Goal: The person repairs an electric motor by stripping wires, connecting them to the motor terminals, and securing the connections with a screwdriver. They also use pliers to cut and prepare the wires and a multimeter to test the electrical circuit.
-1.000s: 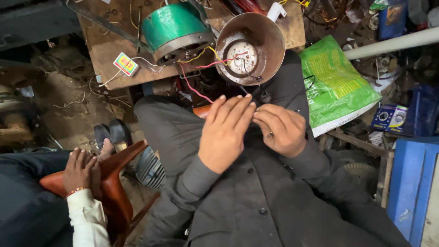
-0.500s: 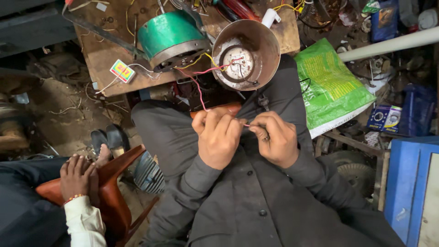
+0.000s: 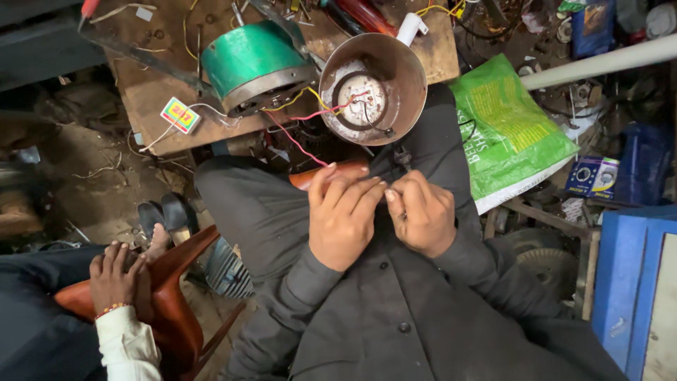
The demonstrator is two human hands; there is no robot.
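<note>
Left hand [image 3: 343, 222] & right hand [image 3: 423, 212] meet fingertip to fingertip over lap, pinching the red wire [image 3: 300, 143] end, barely visible. Wire runs up to metal motor housing [image 3: 374, 88] just above hands; lead looks unjoined yet, green stator [image 3: 255, 65] left of housing untouched.

Left hand [image 3: 343, 220] and right hand [image 3: 422, 212] meet at the lap, fingers curled, fingertips touching.

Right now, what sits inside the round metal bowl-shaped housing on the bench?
Inside the metal housing a dark ring circles a pale round plate, with red and yellow wires running out to the green motor. Beneath the plate is hidden.
</note>
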